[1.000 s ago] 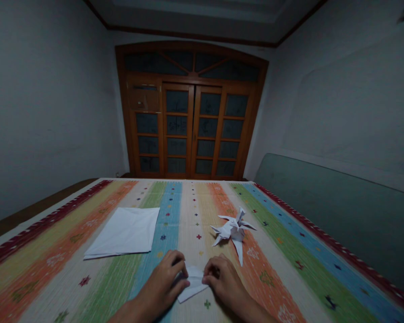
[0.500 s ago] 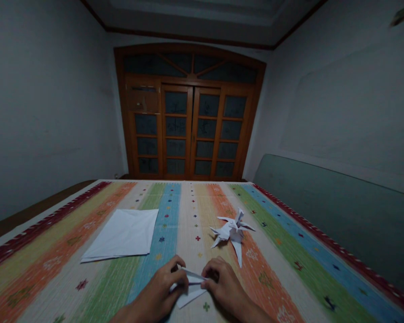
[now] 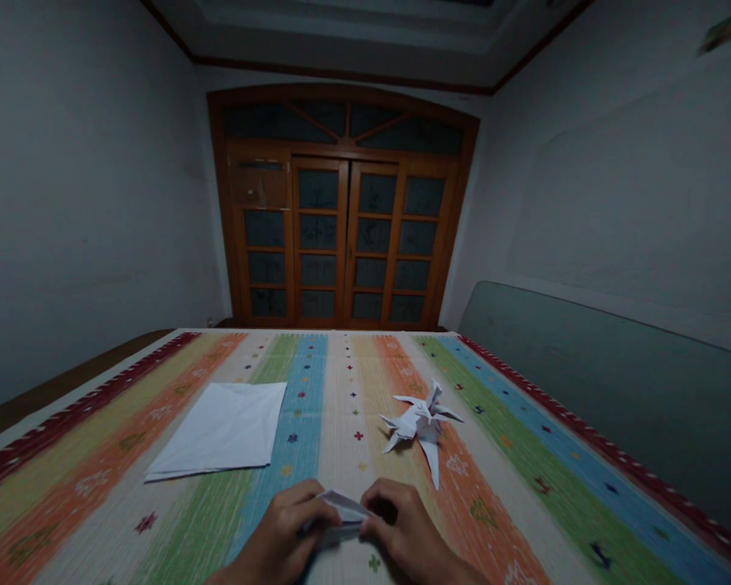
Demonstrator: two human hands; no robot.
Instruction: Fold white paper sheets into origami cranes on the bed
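A small folded piece of white paper (image 3: pixel 344 510) is held between my two hands, low over the near part of the table. My left hand (image 3: pixel 289 524) pinches its left side, fingers curled over the top. My right hand (image 3: pixel 402 520) grips its right end between thumb and fingertips. Part of the paper is hidden behind my fingers. Beyond my right hand rests a folded white paper figure (image 3: pixel 421 422) with several pointed limbs. Stacked square white paper sheets (image 3: pixel 222 426) lie flat, farther off to the left.
A striped, patterned cloth (image 3: pixel 341 390) covers the table. Past its far edge stand wooden doors with glass panes (image 3: pixel 348 236). A pale green padded backrest (image 3: pixel 585 382) runs along the right wall.
The folded paper has tilted, and its lower flap that pointed towards me is no longer seen. Both hands have shifted slightly; the paper figure and the sheets stay put.
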